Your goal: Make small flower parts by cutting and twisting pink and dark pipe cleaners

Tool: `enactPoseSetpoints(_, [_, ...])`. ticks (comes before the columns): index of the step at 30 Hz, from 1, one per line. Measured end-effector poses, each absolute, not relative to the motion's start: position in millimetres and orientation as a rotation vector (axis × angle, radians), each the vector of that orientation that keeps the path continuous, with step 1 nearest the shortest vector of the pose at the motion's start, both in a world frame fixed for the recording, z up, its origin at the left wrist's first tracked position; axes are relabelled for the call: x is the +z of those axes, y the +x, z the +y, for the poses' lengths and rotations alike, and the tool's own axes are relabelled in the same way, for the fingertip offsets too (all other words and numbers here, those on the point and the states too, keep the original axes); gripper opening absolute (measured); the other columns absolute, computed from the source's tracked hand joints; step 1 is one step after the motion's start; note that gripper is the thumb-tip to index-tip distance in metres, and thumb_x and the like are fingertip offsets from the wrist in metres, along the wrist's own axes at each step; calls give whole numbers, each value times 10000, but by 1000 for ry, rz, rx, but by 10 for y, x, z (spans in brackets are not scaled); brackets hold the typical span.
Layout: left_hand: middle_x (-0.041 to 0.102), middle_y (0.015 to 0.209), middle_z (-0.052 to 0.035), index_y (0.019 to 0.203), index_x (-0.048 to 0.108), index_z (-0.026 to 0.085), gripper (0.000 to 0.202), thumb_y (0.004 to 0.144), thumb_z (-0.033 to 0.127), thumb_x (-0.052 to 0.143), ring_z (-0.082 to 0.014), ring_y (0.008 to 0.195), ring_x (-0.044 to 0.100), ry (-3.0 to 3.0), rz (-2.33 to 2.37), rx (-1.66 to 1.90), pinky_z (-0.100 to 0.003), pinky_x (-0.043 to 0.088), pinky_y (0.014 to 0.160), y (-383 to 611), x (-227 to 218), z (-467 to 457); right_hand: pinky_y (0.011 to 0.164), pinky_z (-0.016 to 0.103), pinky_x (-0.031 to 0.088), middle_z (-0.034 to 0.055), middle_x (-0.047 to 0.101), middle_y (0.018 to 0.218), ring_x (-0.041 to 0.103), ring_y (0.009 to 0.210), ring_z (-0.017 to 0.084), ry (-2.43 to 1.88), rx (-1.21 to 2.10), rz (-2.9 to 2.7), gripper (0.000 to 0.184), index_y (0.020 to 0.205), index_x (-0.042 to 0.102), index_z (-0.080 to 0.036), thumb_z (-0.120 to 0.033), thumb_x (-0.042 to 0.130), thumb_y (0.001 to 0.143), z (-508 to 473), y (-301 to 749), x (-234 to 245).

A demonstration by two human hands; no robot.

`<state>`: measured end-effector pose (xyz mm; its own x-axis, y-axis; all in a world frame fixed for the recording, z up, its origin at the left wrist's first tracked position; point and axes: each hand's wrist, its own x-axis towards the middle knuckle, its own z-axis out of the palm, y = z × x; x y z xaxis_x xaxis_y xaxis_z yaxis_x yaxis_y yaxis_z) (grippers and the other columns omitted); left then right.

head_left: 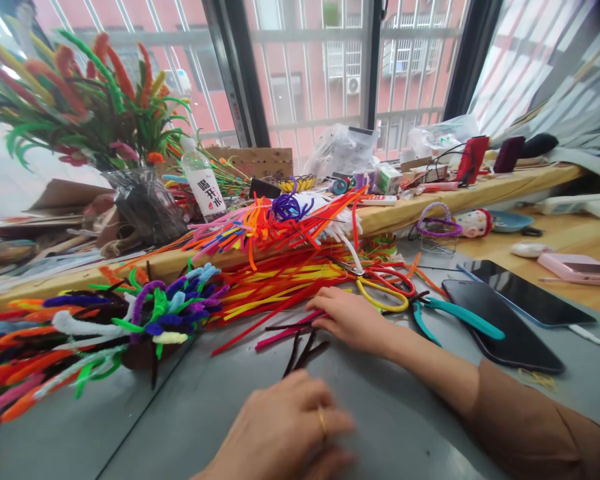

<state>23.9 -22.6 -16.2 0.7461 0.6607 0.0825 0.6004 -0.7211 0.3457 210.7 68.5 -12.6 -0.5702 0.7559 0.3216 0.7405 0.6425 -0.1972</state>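
Observation:
My right hand (353, 320) reaches left across the grey table (190, 413). Its fingers are drawn together on a pink pipe cleaner (280, 337) and a dark one beside it. Several short dark brown pipe cleaner pieces (305, 350) lie just below that hand. Their near ends run up to my left hand (285, 430). That hand wears a ring and rests low in view with its fingers curled; what is under them is hidden. Behind my right hand lies a big loose heap of red, yellow and orange pipe cleaners (280, 280).
Yellow- and red-handled scissors (385, 293) and teal-handled pliers (455, 317) lie right of my right hand, then two dark phones (500, 320). A pile of fuzzy mixed-colour pipe cleaners (105, 320) fills the left. A water bottle (205, 180), a vase of pipe-cleaner flowers (145, 200) and clutter line the window ledge.

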Motion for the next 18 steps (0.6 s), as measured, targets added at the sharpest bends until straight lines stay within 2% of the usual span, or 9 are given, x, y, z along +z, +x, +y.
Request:
enactPoseSetpoints(2, [594,1052,-76,1073,574,254,329,785,233,415,-232,904,526,2729,1329,213,-298,447,628,342,-108,-116,656,244,395,49,588,914,541,839,166,-1229,7,-2544,178,943,596,-198,-255,521,793,706,2111,-157])
enactPoseSetpoints(4, [562,1084,-83,1098,542,232,351,803,158,367,-239,921,521,2784,1500,131,-290,455,601,363,-102,-33,643,242,391,42,597,875,550,821,166,-1244,-48,-2568,143,887,611,-197,-229,504,798,715,2107,-166])
enactPoseSetpoints(7, [561,1069,-78,1080,545,221,390,805,71,311,-224,920,525,2858,1506,70,-266,462,573,304,-126,51,654,245,391,46,607,868,555,831,170,-1261,-138,-2481,169,897,608,-189,-209,459,819,715,2093,-142])
enactPoseSetpoints(10, [580,1021,-74,1034,567,195,333,827,94,328,-221,911,523,2935,1429,81,-287,478,637,243,-127,100,703,258,396,59,605,922,547,873,176,-1247,-177,-2340,210,950,597,-177,-212,421,841,704,2070,-110])
enactPoseSetpoints(13, [593,992,-84,1024,572,165,298,838,118,344,-224,910,520,3001,1385,142,-327,477,721,214,-123,116,695,248,399,52,615,893,556,843,164,-1137,-64,-2382,213,928,617,-181,-240,431,845,681,2031,-110])
enactPoseSetpoints(16, [579,1047,-94,1072,545,163,318,846,129,324,-222,925,514,3047,1394,302,-337,476,748,199,-153,116,636,221,403,32,624,779,567,727,131,-1027,174,-2444,245,836,647,-189,-296,428,854,687,1999,-132])
enactPoseSetpoints(18, [547,1121,-101,1110,518,165,338,846,123,312,-221,935,515,3043,1447,389,-331,485,731,192,-188,123,655,223,407,34,624,779,565,727,127,-1057,226,-2348,255,841,642,-179,-295,416,860,724,1996,-147])
